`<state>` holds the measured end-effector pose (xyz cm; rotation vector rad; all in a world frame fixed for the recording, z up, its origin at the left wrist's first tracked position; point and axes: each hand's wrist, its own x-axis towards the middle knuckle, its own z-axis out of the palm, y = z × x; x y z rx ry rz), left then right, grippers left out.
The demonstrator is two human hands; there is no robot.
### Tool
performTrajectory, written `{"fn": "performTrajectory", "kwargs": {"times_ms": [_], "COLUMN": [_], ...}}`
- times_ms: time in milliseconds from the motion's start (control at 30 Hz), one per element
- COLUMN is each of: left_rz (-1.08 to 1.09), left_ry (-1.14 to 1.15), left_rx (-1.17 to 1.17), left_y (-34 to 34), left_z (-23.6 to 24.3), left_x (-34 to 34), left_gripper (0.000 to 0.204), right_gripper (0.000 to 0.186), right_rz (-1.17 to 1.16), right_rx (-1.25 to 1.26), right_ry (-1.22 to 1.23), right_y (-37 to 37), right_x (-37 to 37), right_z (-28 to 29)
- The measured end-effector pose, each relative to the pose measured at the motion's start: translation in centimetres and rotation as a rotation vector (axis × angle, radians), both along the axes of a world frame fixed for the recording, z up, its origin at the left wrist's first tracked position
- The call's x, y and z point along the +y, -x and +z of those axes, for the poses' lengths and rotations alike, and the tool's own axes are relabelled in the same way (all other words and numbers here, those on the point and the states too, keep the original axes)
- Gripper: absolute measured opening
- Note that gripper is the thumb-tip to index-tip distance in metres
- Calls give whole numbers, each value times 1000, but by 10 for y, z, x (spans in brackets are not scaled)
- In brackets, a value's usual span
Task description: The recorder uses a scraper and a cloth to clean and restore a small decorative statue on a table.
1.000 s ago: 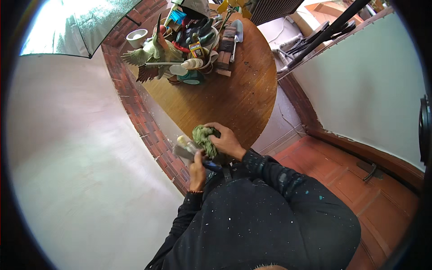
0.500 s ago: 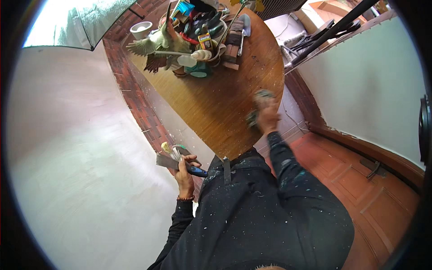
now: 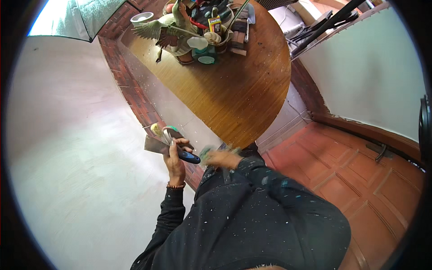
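My left hand point(image 3: 176, 167) is closed round a putty knife point(image 3: 190, 157) with a wide metal blade and a blue-and-black handle. Squeezed in the same grip is a pale bundle with a yellowish tip point(image 3: 156, 129) and a green edge, whose kind I cannot make out. Smeared by motion, my right hand point(image 3: 226, 159) grips a crumpled grey-green rag point(image 3: 208, 154) just right of the knife's handle, over my lap. Beyond both hands lies the rounded wooden table point(image 3: 256, 99), with pale specks on its top.
On the table's far part stand a bird figure point(image 3: 155, 31), a white bowl point(image 3: 141, 18), a green-lidded container point(image 3: 206, 57), wooden blocks point(image 3: 238, 38) and a crowd of tools. A pale wall point(image 3: 72, 135) with brick edging point(image 3: 135, 94) runs left. A red panelled door point(image 3: 328, 157) is right.
My right hand with the rag has come off the tabletop, moving left and toward me, near the putty knife. My left hand has shifted slightly left and up, still holding the knife.
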<state>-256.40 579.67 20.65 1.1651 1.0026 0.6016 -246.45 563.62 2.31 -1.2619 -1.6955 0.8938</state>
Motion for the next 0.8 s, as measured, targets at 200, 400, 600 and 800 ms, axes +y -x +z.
{"fn": "performTrajectory", "kwargs": {"times_ms": [200, 400, 600, 800], "left_rz": [-40, -14, 0, -58], "left_ry": [-130, -150, -107, -95], "left_rx": [-30, -12, -21, -54], "left_y": [12, 36, 29, 27], "left_z": [30, 22, 21, 23], "left_x": [24, 32, 27, 31], "left_gripper": [23, 23, 28, 25], "right_gripper": [51, 47, 40, 36], "right_rz": [-365, -1463, -329, -581], "right_rx": [81, -257, -175, -266], "right_ry": [27, 139, 3, -225], "right_y": [-41, -222, -33, -49], "right_x": [49, 36, 173, 251], "right_z": [58, 17, -5, 45]}}
